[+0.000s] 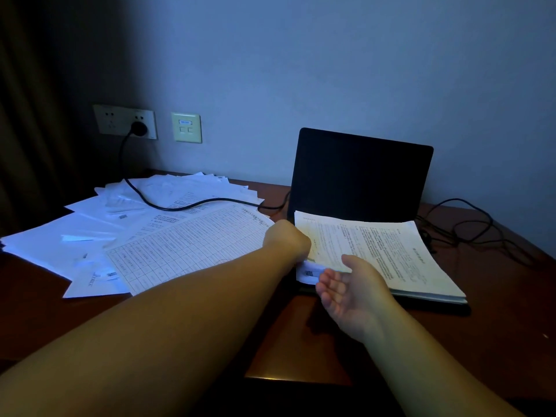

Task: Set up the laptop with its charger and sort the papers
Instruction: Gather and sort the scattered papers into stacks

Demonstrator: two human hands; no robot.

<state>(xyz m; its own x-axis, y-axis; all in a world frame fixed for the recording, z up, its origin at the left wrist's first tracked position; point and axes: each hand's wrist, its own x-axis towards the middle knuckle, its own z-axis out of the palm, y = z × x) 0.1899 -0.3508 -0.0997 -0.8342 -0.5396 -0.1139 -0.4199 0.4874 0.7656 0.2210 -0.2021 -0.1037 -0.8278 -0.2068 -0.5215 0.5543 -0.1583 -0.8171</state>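
The room is dim and blue-tinted, so print and fine edges are hard to read. An open laptop [361, 173] stands on the dark wooden desk [496, 311], its screen black; its keyboard half is almost wholly hidden under a stack of papers [391, 254] that lies on it, with only a dark front edge showing below the stack. The left hand [285, 240] is at the stack's left edge, seen from the back of the wrist. Its fingers are turned away from the camera and covered by the hand itself, so whether they grip the sheets or only touch them cannot be told. The right hand [349, 284] hovers palm up just beside the stack's near left corner, fingers [326, 282] apart and relaxed, holding nothing; a small white slip shows between the two hands, too blurred to identify.

To the left, loose sheets [150, 236] are fanned over the desk, a ruled table form uppermost; its text is illegible. A black charger cable [168, 206] runs from a plug in the wall socket [125, 121] across the fan toward the laptop, where its end disappears behind the screen. More cable [469, 224] lies tangled on the desk right of the laptop, its ends lost in shadow.
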